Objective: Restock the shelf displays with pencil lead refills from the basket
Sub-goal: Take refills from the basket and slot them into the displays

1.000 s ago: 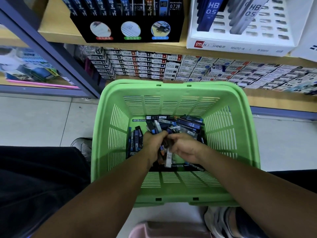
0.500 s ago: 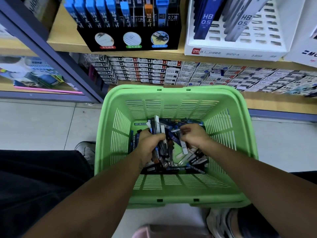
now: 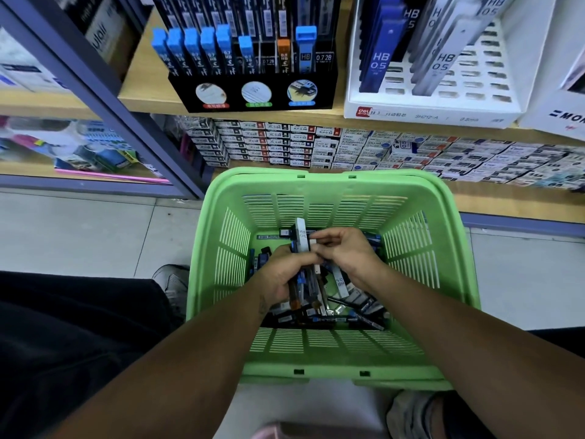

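Green basket point(image 3: 449, 280) on floor, full of lead refills point(image 3: 351, 312) | left hand point(image 3: 285, 274) gripping a bunch of refills | right hand point(image 3: 345, 251) pinching a white refill point(image 3: 302, 237) | shelf displays point(image 3: 250, 68) behind basket

Both forearms reach forward and down; the left hand point(image 3: 280, 274) and right hand point(image 3: 346, 251) meet, fingers curled.

I see slim dark and white refills point(image 3: 354, 307) heaped loose in the green basket point(image 3: 319, 185) below the half-filled black display point(image 3: 253, 90).
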`<state>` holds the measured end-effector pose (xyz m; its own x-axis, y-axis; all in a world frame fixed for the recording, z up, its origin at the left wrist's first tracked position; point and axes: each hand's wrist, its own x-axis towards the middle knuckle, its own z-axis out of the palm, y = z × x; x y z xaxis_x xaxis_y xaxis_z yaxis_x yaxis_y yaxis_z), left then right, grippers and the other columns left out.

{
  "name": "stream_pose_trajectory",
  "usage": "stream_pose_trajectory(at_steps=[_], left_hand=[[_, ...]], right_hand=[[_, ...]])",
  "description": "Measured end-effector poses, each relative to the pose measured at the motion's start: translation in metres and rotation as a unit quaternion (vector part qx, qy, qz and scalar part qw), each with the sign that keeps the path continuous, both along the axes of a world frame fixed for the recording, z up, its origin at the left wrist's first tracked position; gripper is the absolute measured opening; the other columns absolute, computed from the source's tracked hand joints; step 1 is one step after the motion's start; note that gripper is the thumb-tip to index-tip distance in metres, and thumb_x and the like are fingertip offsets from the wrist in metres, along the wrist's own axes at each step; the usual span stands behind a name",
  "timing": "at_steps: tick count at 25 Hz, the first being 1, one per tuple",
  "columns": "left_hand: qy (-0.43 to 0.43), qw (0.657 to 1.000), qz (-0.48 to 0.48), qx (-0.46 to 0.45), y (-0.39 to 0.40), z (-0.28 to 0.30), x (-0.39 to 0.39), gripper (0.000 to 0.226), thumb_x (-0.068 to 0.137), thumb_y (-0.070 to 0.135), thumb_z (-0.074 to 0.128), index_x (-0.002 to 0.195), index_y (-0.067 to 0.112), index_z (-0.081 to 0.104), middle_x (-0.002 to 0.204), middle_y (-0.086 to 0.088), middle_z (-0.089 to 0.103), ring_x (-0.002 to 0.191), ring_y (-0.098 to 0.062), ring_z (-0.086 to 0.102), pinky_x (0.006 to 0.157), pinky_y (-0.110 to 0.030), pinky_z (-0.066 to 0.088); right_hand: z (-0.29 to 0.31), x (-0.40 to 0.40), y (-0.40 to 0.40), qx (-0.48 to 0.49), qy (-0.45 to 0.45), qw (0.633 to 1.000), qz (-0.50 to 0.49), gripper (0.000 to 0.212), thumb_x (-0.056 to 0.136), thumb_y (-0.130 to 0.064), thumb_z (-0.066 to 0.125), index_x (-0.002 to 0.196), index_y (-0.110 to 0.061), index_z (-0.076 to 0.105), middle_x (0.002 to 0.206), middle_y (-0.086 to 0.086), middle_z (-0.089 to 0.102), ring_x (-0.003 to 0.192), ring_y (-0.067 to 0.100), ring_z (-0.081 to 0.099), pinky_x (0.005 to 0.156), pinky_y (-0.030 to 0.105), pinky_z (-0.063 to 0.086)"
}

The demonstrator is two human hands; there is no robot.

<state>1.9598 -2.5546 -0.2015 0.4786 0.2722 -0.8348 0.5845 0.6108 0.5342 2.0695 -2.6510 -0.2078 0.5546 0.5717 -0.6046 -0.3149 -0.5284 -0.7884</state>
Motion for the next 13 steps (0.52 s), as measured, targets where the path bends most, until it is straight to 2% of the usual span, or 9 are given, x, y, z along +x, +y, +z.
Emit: stream_pose_trajectory(at_steps=[2,4,6,8,11,12,13], left_hand=[[0.007,1.000,0.002,-0.003,0.004,0.003,-0.003,0.041,0.073,0.002,0.080,0.110,0.004,0.063,0.099,-0.019,0.075,0.081,-0.031,0.073,0.068,-0.045,0.060],[0.022,0.999,-0.010,-0.020,0.009,0.007,-0.007,0.053,0.068,0.004,0.081,0.116,0.003,0.059,0.103,-0.019,0.073,0.084,-0.033,0.072,0.068,-0.045,0.060],[0.022,0.998,-0.037,-0.038,0.010,0.015,-0.010,0.042,0.071,0.004,0.077,0.112,-0.001,0.065,0.093,-0.015,0.073,0.073,-0.028,0.071,0.062,-0.037,0.059],[0.015,0.997,-0.051,-0.048,0.009,0.019,-0.013,0.025,0.078,0.002,0.072,0.103,0.000,0.069,0.082,-0.012,0.071,0.062,-0.023,0.068,0.056,-0.031,0.055],[0.006,0.998,-0.044,-0.050,0.007,0.019,-0.013,0.020,0.080,0.002,0.071,0.100,-0.002,0.071,0.079,-0.012,0.070,0.059,-0.021,0.067,0.054,-0.029,0.055],[0.004,0.998,-0.042,-0.051,0.005,0.020,-0.012,0.018,0.080,0.003,0.071,0.097,-0.002,0.072,0.080,-0.012,0.070,0.061,-0.022,0.067,0.055,-0.030,0.055],[0.004,0.998,-0.034,-0.054,0.004,0.019,-0.010,0.016,0.079,0.004,0.071,0.094,0.000,0.073,0.082,-0.012,0.071,0.065,-0.024,0.067,0.058,-0.032,0.056]], right_hand=[[0.002,0.002,0.001,0.012,0.010,1.000,0.013,0.023,0.082,0.001,0.076,0.098,-0.016,0.078,0.103,0.002,0.075,0.102,0.017,0.070,0.088,0.029,0.058],[0.007,0.005,0.006,0.021,0.009,1.000,0.021,0.035,0.087,0.002,0.069,0.112,-0.021,0.075,0.116,-0.002,0.072,0.110,0.014,0.066,0.099,0.033,0.052],[0.011,0.007,0.015,0.046,0.033,0.998,0.037,0.059,0.087,0.013,0.054,0.131,-0.025,0.064,0.133,-0.005,0.063,0.122,0.012,0.058,0.106,0.035,0.046],[0.010,0.004,0.024,0.058,0.053,0.995,0.069,0.072,0.081,0.017,0.046,0.127,-0.033,0.067,0.140,-0.005,0.059,0.129,0.014,0.053,0.111,0.041,0.043],[0.012,-0.002,0.029,0.022,0.015,0.993,0.119,0.068,0.078,0.015,0.043,0.102,-0.039,0.077,0.133,-0.003,0.065,0.126,0.018,0.057,0.102,0.044,0.052],[0.015,-0.002,0.028,0.009,0.005,0.992,0.123,0.065,0.078,0.014,0.042,0.095,-0.036,0.080,0.127,-0.003,0.068,0.119,0.020,0.062,0.093,0.040,0.057],[0.019,-0.002,0.026,0.001,0.002,0.992,0.125,0.061,0.079,0.014,0.042,0.089,-0.032,0.081,0.121,-0.002,0.071,0.106,0.023,0.067,0.077,0.035,0.058]])
